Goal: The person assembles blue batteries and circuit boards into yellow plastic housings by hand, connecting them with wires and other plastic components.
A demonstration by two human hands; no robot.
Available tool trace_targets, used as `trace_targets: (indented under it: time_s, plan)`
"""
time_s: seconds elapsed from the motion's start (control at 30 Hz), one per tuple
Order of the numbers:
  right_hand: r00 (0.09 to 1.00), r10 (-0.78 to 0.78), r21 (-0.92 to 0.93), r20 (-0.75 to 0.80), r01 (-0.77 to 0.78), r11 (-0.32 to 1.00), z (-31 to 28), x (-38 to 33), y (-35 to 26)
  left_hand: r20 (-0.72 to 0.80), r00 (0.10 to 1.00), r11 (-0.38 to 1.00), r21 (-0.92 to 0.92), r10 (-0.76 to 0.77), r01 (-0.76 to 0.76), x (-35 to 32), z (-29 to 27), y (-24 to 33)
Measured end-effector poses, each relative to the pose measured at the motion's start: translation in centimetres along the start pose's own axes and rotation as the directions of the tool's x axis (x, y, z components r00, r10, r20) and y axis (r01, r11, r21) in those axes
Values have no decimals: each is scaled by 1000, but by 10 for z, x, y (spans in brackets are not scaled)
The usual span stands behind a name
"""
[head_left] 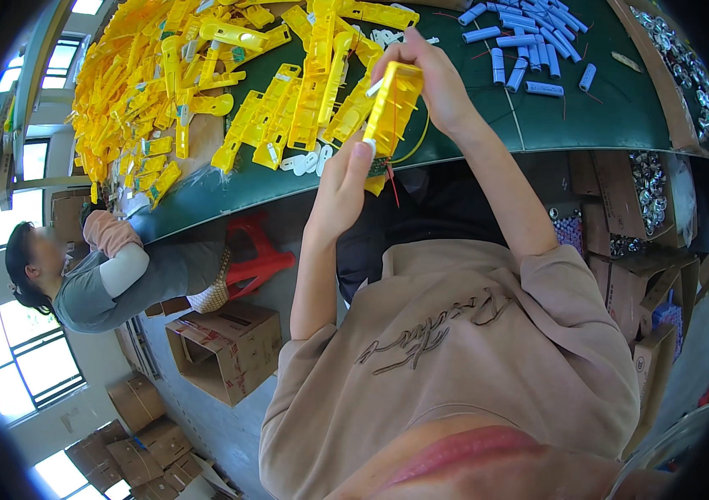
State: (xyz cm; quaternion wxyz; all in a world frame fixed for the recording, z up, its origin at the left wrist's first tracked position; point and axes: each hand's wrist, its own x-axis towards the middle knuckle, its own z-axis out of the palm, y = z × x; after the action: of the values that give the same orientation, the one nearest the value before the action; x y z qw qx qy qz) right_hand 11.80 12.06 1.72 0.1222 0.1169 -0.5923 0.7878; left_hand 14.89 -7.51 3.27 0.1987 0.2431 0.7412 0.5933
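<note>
Over the table's near edge, both my hands hold one yellow plastic casing (394, 115). My left hand (340, 193) grips its lower end, thumb pressed by a small white piece (368, 147). My right hand (436, 77) is closed around its upper end, with another white piece (375, 87) by the fingers. A red wire (393, 187) and a thin yellow-green wire (418, 143) hang from the casing. Close by on the left lie several more yellow casings (274, 117) and some white plastic clips (305, 162). Blue cylindrical battery cells (529, 40) with wires lie farther right.
A large heap of yellow plastic parts (133, 75) covers the left of the green tabletop (613, 117). Shiny metal parts (679, 62) fill the far right. Another person (92, 275) sits left, near a red stool (258, 258) and a cardboard box (233, 354).
</note>
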Motion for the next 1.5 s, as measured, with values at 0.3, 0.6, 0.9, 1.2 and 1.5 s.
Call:
trace_targets:
  time_s: [0.3,0.6,0.9,1.2,1.5]
  plan:
    - [996,50,56,78,-54,997,17,-22,-2,-53,996,907,-418,-71,43,9,3,-17]
    - [999,45,67,-25,-43,997,32,-19,-1,-36,999,881,-473,-39,17,5,9,-23]
    - [995,21,92,-93,-12,996,42,-25,-4,-279,958,934,-322,62,-154,10,-12,-21]
    - [951,-179,-417,-253,60,907,71,-28,5,-351,930,981,-113,112,-161,9,-4,-16]
    - [956,-158,-445,-247,33,895,79,-29,22,-439,892,975,-133,105,-180,22,1,-29]
